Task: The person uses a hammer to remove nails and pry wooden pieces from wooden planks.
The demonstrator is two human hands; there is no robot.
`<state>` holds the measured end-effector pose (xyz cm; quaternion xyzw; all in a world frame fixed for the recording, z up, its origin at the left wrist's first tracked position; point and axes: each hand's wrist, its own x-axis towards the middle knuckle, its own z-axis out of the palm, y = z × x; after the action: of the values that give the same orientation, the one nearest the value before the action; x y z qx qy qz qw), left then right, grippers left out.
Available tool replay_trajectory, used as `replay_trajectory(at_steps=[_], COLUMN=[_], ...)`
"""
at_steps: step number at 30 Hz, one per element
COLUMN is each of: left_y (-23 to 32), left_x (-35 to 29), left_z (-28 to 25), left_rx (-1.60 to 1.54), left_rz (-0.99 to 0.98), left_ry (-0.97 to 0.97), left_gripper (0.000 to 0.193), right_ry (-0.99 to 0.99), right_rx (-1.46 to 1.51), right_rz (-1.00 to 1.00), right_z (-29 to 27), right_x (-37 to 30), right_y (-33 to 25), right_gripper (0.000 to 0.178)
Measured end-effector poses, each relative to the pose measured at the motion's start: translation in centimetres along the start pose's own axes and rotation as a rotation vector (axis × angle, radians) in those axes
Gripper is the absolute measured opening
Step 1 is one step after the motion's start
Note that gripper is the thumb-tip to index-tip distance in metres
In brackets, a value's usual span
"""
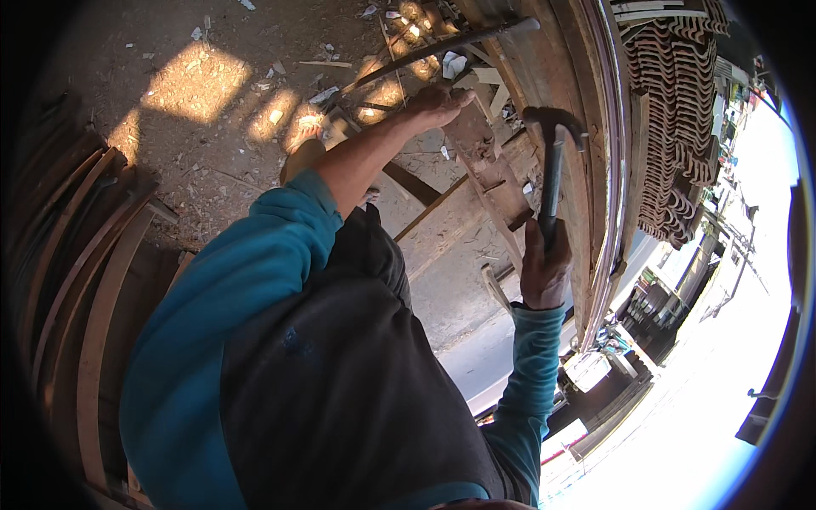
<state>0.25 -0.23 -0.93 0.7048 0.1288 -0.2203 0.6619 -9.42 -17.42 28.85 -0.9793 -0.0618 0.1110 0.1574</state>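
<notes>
Littered ground [200, 85]: left arm [374, 157] outstretched, left fingers [457, 97] unclear; right fingers [535, 245] clench a hammer [552, 174].

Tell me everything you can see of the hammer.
The hammer has a dark, worn-looking head, curving like a claw toward the picture's right, and a straight greyish handle that looks metal, darker near the grip. The right hand clasps its lower end, head pointing away from the person. It overlaps wooden planks; whether it touches them is unclear.
</notes>
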Motion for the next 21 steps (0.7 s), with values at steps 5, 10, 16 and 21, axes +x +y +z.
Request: replay_trajectory(at_steps=[5, 10, 16, 21], left_y=[2.2, 2.5, -0.4, 0.9], left_x=[-2.9, -2.7, -0.6, -2.0], left_z=[-2.3, -1.6, 0.3, -2.0], left_rx=[-0.124, -0.077, -0.02, -0.156], left_rz=[-0.053, -0.091, -0.047, -0.042], left_ry=[0.021, -0.016, -0.02, 0.036], left_gripper=[0.094, 0.081, 0.087, 0.1], right_ry=[0.809, 0.293, -0.192, 0.566], right_rx=[0.495, 0.234, -0.047, 0.506], right_rz=[-0.362, -0.255, 0.121, -0.332], right_z=[-5.0, 0.3, 1.8, -4.7], right_x=[2.6, 1.3, 0.0, 2.9], right_y=[-10.7, -1.0, 0.4, -9.5], right_gripper=[0.046, 0.029, 0.039, 0.044])
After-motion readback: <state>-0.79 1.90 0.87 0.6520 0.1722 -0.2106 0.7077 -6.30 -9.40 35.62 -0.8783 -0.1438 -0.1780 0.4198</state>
